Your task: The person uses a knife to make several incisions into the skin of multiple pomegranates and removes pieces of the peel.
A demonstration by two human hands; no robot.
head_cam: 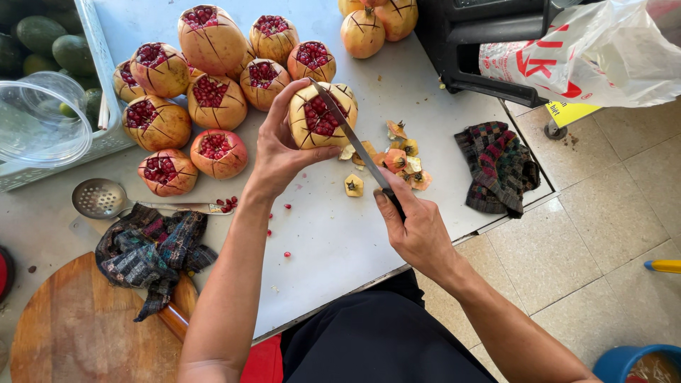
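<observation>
Pomegranate in hand: a yellowish pomegranate (318,117) with its top cut away and red seeds showing is held above the grey metal table (333,241), just right of the pile of cut fruit.
Left hand: the left hand (278,145) is clamped around the left side of that pomegranate, thumb below, fingers curled over the top edge.
Right hand: the right hand (415,227) is closed around the dark handle of a knife (352,138), index finger laid along the spine.
Knife blade: the long blade is laid across the open top of the held pomegranate, its tip reaching past the fruit's upper edge.
Cut fruit: a pile of opened pomegranates (202,92), scored and with seeds exposed, is gathered on the table to the left of the held one.
Whole fruit: two uncut pomegranates (376,25) are seen at the top edge of the table.
Trimmings: crown scraps (397,159) are scattered just right of the blade; loose red seeds (227,204) are strewn lower left.
Cloths: one checked cloth (500,167) is bunched at the table's right edge, another (152,248) beside a wooden board (78,330).
Strainer: a slotted metal ladle (103,197) is laid left of the seeds.
Bag: a white plastic bag (589,50) is seen upper right.
</observation>
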